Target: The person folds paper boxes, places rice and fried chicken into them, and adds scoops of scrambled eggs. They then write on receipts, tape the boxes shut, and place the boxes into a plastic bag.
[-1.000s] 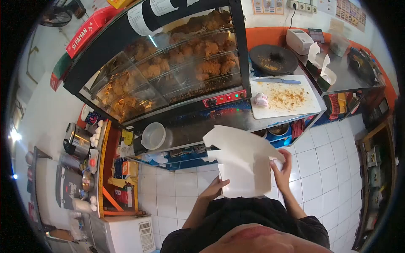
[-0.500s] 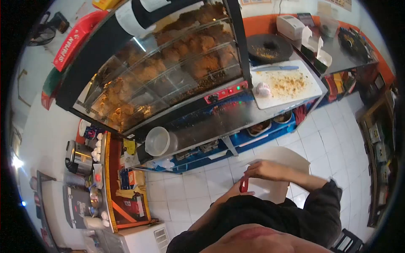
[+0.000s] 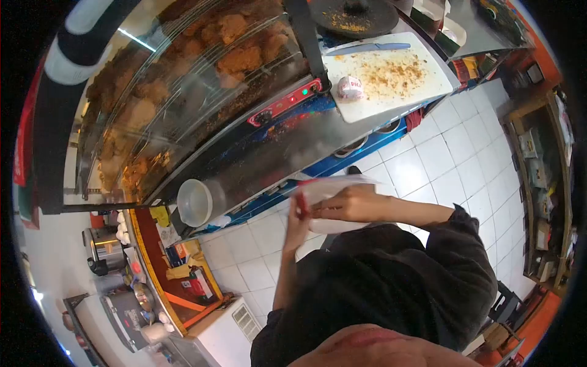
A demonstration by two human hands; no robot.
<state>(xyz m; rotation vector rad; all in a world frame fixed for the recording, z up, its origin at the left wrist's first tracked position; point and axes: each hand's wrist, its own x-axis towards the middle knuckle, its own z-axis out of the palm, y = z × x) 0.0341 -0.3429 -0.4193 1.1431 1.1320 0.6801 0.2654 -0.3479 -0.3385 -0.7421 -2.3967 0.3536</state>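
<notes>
In front of my body, a white plastic bag with red parts hangs between my hands, smeared by motion. My left hand is closed on a red part of it. My right hand lies across the bag, its fingers drawn together and pointing at the red part by my left hand. Its fingertips are blurred. Beyond my hands is the steel counter, with a clear round plastic tub near its left end.
A glass warming cabinet of fried chicken stands on the counter. To its right, a white cutting board holds crumbs, a knife and a small wrapped bundle. Shelves line the right side; an orange-edged table is at left.
My hands and the white bag have moved up and left in the view, the bag swinging toward the counter. The view has shifted, with the cabinet and board now higher and further left.
</notes>
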